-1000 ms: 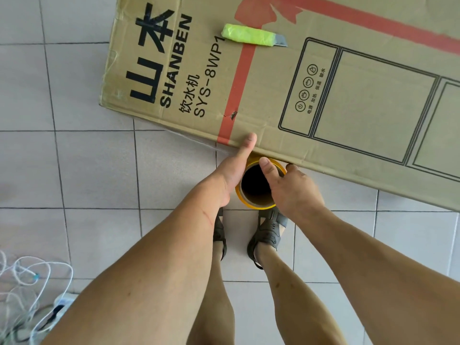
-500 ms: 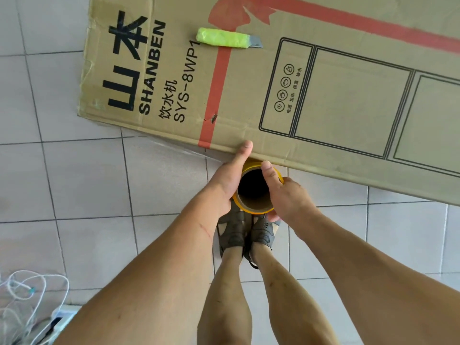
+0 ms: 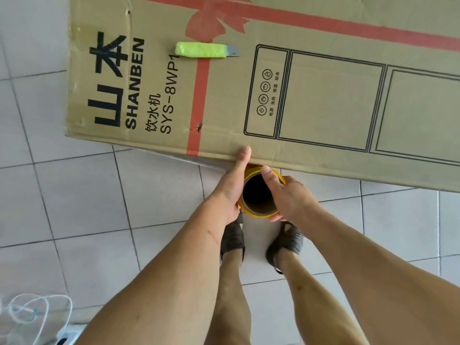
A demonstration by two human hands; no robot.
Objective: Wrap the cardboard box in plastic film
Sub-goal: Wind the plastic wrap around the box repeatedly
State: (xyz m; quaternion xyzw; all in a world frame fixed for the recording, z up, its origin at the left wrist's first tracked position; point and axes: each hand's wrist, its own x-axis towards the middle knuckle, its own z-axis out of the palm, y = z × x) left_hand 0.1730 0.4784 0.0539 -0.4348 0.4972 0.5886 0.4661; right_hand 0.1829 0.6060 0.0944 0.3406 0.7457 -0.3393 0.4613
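Yellow-rimmed film roll (image 3: 258, 195) is sitting upright against the near long edge of the cardboard box (image 3: 323, 100), gripped between both hands. Left hand (image 3: 231, 190) is cupping it, thumb pressing the box edge; right hand (image 3: 290, 197) is curling around it, thumb on its rim. Green utility knife (image 3: 205, 49) is lying on the box top.

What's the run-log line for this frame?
both hands grip film roll | left hand thumb on cardboard box edge | right hand | knife on box

box (image 3: 323, 100): top and right ends cut off by the frame.
roll (image 3: 256, 215): far rim under the box edge; sides covered by both hands.
cables (image 3: 27, 312): cut off at the lower left.
film: too clear to tell.
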